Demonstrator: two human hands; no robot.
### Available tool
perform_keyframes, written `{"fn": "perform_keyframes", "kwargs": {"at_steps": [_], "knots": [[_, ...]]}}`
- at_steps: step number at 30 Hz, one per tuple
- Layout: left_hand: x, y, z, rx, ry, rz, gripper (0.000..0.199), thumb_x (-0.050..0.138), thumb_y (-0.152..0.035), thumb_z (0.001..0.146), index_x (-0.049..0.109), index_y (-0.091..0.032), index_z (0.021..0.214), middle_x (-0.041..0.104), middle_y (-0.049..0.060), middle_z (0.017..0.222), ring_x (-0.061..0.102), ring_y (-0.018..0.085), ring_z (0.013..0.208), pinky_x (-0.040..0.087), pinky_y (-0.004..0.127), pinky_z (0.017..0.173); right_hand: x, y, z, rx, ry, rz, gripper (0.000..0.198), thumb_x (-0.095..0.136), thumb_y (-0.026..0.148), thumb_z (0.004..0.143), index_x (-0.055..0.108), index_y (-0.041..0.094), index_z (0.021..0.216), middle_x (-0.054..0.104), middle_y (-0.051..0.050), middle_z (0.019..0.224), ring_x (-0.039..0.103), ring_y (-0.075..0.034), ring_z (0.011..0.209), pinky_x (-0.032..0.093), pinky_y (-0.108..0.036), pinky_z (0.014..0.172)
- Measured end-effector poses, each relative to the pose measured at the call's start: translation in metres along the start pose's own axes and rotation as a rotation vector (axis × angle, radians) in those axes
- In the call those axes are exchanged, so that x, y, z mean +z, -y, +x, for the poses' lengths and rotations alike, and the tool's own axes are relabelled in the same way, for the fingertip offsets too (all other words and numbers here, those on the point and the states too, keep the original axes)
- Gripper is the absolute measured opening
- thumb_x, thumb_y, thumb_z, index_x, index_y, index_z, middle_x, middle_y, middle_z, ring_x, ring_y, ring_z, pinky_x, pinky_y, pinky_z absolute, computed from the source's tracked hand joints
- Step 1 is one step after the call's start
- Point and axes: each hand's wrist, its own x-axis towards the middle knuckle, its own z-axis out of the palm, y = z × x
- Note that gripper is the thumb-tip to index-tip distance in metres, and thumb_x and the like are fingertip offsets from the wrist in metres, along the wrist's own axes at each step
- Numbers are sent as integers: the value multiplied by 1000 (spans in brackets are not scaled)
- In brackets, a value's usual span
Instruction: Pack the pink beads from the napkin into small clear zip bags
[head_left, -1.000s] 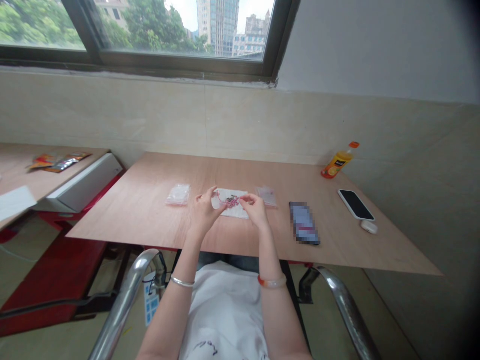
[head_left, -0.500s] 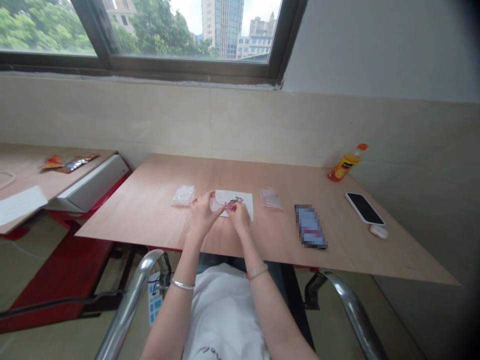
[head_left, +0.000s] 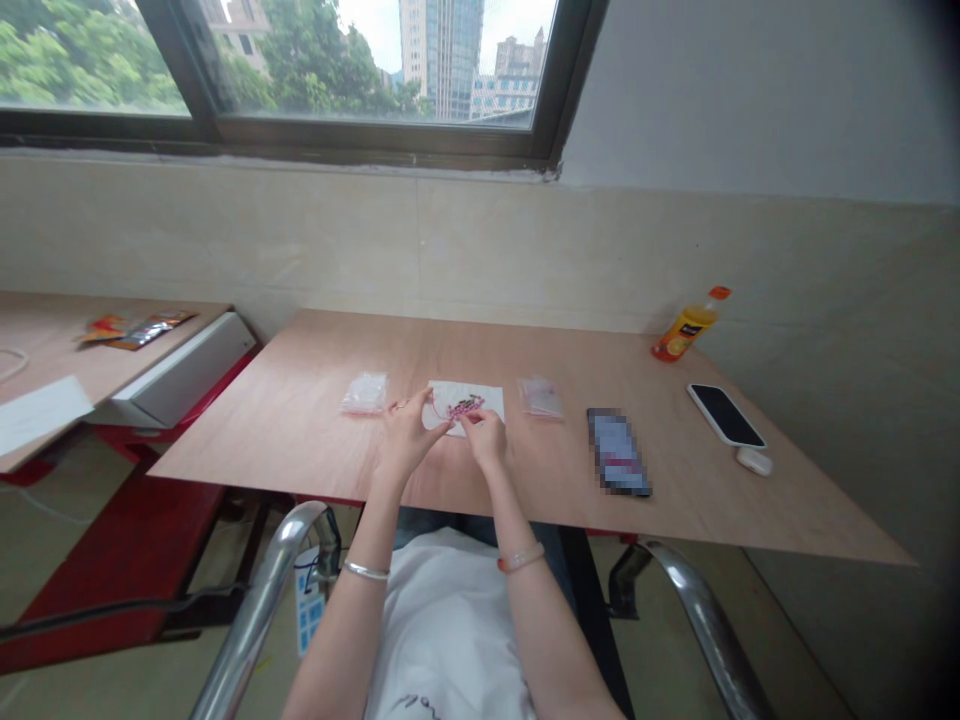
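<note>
Right hand [head_left: 486,436] has moved inward to seemingly round, pink beads [head_left: 463,406].

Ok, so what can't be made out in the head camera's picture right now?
In the head view:
Pink strand: too thin to tell whether the left hand grips its end.
Beads: too small to count, or to tell whether the right hand pinches one.
Pixelated phone: blocks hide what its screen shows.
Side table: cut off by the left edge.
Shirt lettering: cut off by the bottom edge.

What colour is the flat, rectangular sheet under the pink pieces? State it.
The sheet is white, clearest in head view.
</note>
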Motion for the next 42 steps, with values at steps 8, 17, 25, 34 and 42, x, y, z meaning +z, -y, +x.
{"fn": "perform_keyframes", "kwargs": {"at_steps": [8, 17, 25, 34, 42], "knots": [[9, -8, 0, 38, 17, -107, 41, 70, -29, 78, 58, -21, 117, 69, 10, 115, 63, 26, 109, 37, 45, 100, -37, 43, 5, -265, 64, 378, 19, 67, 36, 74, 73, 19, 78, 69, -5, 79, 60, -16, 70, 47, -28, 65], [9, -18, 0, 70, -46, -197, 43, 72, -28, 77, 57, -21, 117, 70, 9, 111, 64, 25, 105, 41, 44, 96, -32, 24, 8, -162, -44, 430, 31, 52, 43, 86, 68, 16, 80, 70, -6, 77, 62, -17, 71, 47, -26, 65], [11, -9, 1, 67, -164, -334, 58, 71, -29, 79, 46, -24, 131, 66, 8, 114, 62, 24, 108, 45, 40, 94, -26, -31, 21, -28, -27, -161, 27, 59, 18, 78, 71, 11, 101, 67, -16, 96, 59, -26, 94, 42, -35, 87], [11, -10, 2, 60, -154, -321, 55, 69, -29, 79, 48, -23, 130, 65, 9, 117, 61, 24, 111, 45, 41, 96, -18, -34, 18, -110, 26, -461, 32, 50, 23, 90, 70, 25, 115, 60, -15, 98, 53, -27, 98, 37, -36, 87], [12, -8, 2, 62, -172, -294, 58, 70, -29, 79, 46, -23, 131, 65, 9, 116, 61, 24, 110, 45, 41, 96, -24, -44, 15, -125, -86, -267, 20, 57, 29, 82, 75, 18, 85, 64, -10, 86, 53, -24, 89, 40, -35, 84]]}}
